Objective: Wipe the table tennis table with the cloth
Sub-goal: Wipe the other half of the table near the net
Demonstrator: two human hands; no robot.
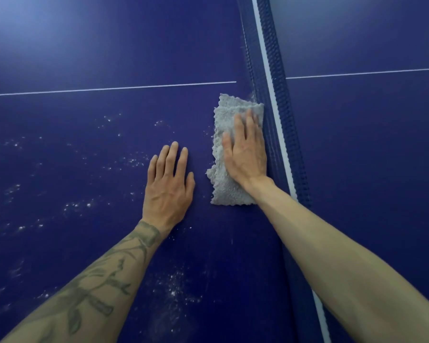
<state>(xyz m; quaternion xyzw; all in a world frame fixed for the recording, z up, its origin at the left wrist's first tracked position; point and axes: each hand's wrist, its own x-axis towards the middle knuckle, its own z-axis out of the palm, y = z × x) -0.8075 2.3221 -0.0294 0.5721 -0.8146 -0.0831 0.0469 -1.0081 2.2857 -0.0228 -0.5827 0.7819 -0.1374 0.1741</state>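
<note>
Cloth point(226, 191), grey and folded, lies on the blue table tennis table point(109, 58) with its long axis parallel to the net point(280, 107), just beside it. The right hand point(245, 154) presses it flat, fingers straight and close together. The left hand point(169, 186) rests flat on the table just left of the cloth, fingers slightly spread. White specks point(74, 206) lie to the left and nearer the person, so the next sweep probably goes that way.

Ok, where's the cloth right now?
Head view, right of centre: the cloth lies on the table under the right hand, beside the net, with the left hand flat to its left.
</note>
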